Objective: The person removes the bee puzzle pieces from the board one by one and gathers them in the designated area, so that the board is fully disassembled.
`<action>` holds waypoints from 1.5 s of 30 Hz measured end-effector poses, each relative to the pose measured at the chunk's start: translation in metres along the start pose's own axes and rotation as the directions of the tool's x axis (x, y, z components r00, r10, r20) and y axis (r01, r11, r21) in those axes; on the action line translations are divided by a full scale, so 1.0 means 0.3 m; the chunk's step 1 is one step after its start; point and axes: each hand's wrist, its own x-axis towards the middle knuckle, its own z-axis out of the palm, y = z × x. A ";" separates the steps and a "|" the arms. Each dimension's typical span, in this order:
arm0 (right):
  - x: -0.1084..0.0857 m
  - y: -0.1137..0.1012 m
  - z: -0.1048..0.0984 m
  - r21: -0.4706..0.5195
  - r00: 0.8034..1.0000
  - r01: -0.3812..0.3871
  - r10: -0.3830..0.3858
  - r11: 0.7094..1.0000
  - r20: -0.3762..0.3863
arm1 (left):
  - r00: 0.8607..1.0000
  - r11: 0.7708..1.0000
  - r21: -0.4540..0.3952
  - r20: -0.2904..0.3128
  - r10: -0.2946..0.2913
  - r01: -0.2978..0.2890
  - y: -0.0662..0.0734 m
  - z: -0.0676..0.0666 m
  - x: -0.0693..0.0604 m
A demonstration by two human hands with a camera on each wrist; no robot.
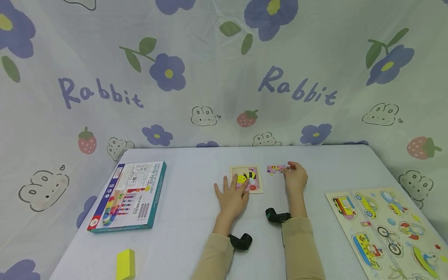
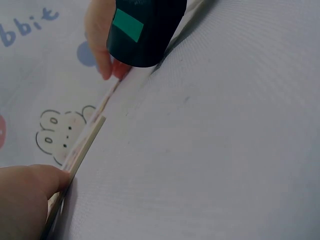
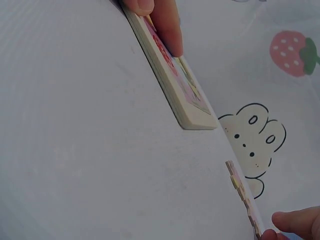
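Note:
My left hand (image 1: 231,199) rests with spread fingers on a small wooden-framed puzzle (image 1: 257,187) showing a yellow and black bee on pink. In the right wrist view, a finger lies over the picture and the puzzle's pale edge (image 3: 172,102) shows. Right of the frame, a few joined pink puzzle pieces (image 1: 275,169) lie on the table. My right hand (image 1: 296,181) is at their right end, thumb and finger pinching a small piece there, mostly hidden by the fingertips. The left wrist view shows something red (image 2: 120,69) at that hand's fingertips.
A boxed set (image 1: 129,196) lies at the left, with a yellow block (image 1: 125,264) nearer the front edge. A wooden vehicle puzzle board (image 1: 376,217) occupies the right side. Both wrists wear black cameras (image 1: 241,242). A patterned cloth hangs behind the white table.

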 end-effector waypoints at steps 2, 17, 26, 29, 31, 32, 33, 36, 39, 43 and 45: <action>0.000 -0.001 0.000 0.006 1.000 -0.003 0.003 1.000 0.005 | 1.000 1.000 -0.001 0.003 -0.001 0.001 0.000 0.000 0.000; -0.030 -0.035 0.045 0.107 0.984 0.089 -0.104 0.990 0.144 | 1.000 1.000 0.005 0.017 -0.007 0.007 0.001 -0.003 0.001; -0.065 -0.070 0.103 0.056 0.941 0.166 -0.175 0.985 0.290 | 1.000 1.000 0.018 0.018 -0.006 0.006 0.001 -0.004 0.001; -0.077 -0.078 0.120 0.032 0.912 0.214 -0.212 0.976 0.350 | 1.000 1.000 0.022 0.018 -0.005 0.005 0.000 -0.004 0.001; -0.085 -0.081 0.129 0.000 0.885 0.269 -0.247 0.963 0.395 | 1.000 1.000 0.026 0.018 -0.005 0.004 -0.001 -0.003 0.001; -0.087 -0.081 0.133 -0.028 0.869 0.307 -0.269 0.951 0.415 | 1.000 1.000 0.028 0.018 -0.004 0.004 -0.001 -0.003 0.001; -0.090 -0.082 0.137 -0.059 0.852 0.352 -0.294 0.934 0.434 | 1.000 1.000 0.029 0.017 -0.004 0.003 -0.001 -0.003 0.001; -0.094 -0.080 0.145 -0.176 0.803 0.489 -0.362 0.854 0.472 | 1.000 1.000 0.030 0.012 -0.001 0.000 -0.001 -0.003 0.001; -0.097 -0.077 0.150 -0.275 0.764 0.585 -0.405 0.763 0.502 | 1.000 1.000 0.028 0.009 0.004 -0.004 -0.001 -0.004 0.000; -0.098 -0.070 0.154 -0.339 0.743 0.623 -0.398 0.705 0.538 | 1.000 1.000 0.029 0.008 0.007 -0.007 -0.001 -0.004 0.001; -0.098 -0.067 0.156 -0.357 0.742 0.622 -0.380 0.697 0.552 | 1.000 0.999 0.031 0.007 0.007 -0.007 -0.001 -0.003 0.001</action>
